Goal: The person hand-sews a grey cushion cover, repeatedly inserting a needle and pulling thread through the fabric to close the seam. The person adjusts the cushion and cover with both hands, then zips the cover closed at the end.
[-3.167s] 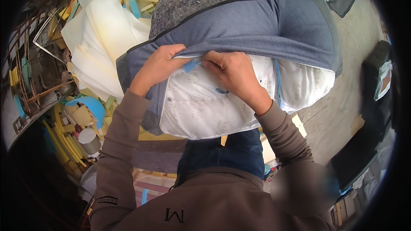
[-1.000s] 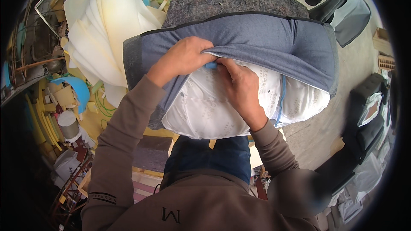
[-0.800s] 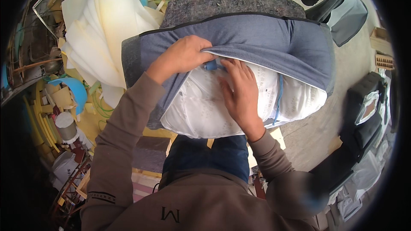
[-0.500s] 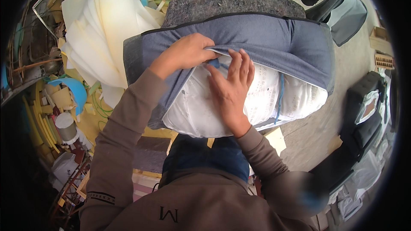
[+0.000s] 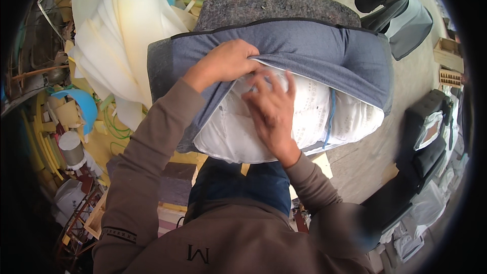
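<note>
One left hand (image 5: 227,62): pinched the blue-grey fabric cover (image 5: 304,40) by its edge.
Right hand (image 5: 275,115): was loosely open above the white, bulging cushion (image 5: 312,109).

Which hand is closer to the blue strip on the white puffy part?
Right. The right hand is over the white padding, left of the blue strip. The left hand is farther, up and left, pinching the edge of the blue-gray cover.

Filling (image 5: 229,128) inside fabric cover (image 5: 299,39)
</note>
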Action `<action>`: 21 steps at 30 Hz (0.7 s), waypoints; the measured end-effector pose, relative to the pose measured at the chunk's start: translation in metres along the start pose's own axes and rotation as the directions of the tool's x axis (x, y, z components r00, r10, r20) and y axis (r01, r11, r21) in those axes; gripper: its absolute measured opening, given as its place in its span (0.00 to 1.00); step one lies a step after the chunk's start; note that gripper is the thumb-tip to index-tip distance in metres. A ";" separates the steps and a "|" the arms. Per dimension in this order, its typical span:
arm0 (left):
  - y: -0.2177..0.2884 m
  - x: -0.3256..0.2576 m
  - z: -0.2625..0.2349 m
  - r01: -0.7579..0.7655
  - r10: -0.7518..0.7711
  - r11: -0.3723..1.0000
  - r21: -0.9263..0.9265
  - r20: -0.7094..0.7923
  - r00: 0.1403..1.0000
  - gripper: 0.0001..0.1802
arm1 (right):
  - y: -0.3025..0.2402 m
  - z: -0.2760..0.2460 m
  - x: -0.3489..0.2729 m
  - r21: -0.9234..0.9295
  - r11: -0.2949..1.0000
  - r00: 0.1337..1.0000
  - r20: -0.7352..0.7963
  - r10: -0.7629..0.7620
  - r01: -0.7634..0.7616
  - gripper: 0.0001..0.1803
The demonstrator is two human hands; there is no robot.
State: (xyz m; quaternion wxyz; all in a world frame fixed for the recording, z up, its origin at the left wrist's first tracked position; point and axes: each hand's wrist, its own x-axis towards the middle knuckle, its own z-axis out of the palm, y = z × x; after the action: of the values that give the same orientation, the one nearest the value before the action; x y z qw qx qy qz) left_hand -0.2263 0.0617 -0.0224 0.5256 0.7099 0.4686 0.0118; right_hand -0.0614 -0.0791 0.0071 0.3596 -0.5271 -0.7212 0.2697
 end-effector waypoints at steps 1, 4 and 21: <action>0.001 -0.002 0.001 -0.019 0.019 1.000 0.009 -0.018 1.000 0.17 | -0.007 -0.004 -0.005 0.120 0.992 0.998 0.055 0.024 -0.030 0.11; 0.005 -0.010 0.007 -0.077 0.088 0.992 0.097 -0.114 0.990 0.16 | -0.030 -0.004 -0.023 0.422 0.893 0.987 0.085 0.134 -0.158 0.05; 0.071 -0.127 0.121 -0.296 0.164 0.954 -0.047 -0.744 0.648 0.17 | -0.033 -0.050 -0.021 0.610 0.702 0.891 0.016 0.453 -0.368 0.05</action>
State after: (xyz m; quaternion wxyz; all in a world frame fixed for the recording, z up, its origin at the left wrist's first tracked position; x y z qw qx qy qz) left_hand -0.1891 -0.1141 0.0375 0.3447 0.6533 0.5423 0.4003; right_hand -0.0358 -0.1088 0.0572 0.4854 -0.5507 -0.4367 0.5200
